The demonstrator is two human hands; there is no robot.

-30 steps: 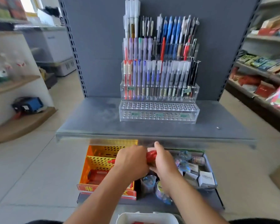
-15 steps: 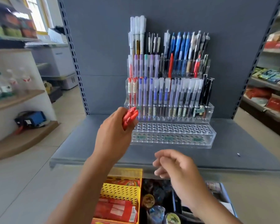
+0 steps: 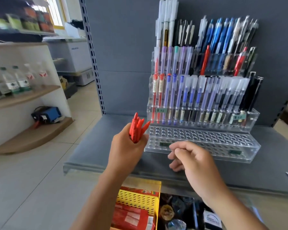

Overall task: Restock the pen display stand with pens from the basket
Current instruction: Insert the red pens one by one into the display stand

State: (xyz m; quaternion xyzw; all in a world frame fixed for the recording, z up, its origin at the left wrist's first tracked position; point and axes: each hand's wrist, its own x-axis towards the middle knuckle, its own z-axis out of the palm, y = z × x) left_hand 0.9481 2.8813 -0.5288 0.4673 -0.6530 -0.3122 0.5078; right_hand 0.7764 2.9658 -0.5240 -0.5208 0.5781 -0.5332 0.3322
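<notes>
Grey shop shelving backs the scene, and its flat metal shelf (image 3: 96,146) carries the clear pen display stand (image 3: 249,118) towards the right. The upper tiers are packed with upright pens. The two lowest rows of holes (image 3: 198,135), nearest the person, show nothing in them.

The left hand (image 3: 126,151) grips a bundle of red pens (image 3: 137,128) in a closed fist, just beside the stand's near left corner. The pens stand roughly upright, pointed ends fanned up and leaning a little far and right, towards the empty rows.

The right hand (image 3: 196,163) hovers in front of the lowest tier, its fingers (image 3: 176,148) loosely curled and holding nothing. The bundle lies to its left and slightly farther away.

By my reading, the next move is for the right hand to reach left, pinch one pen from the fan, and lower it along its length into a hole. That hand is nearer the vacant rows.
</notes>
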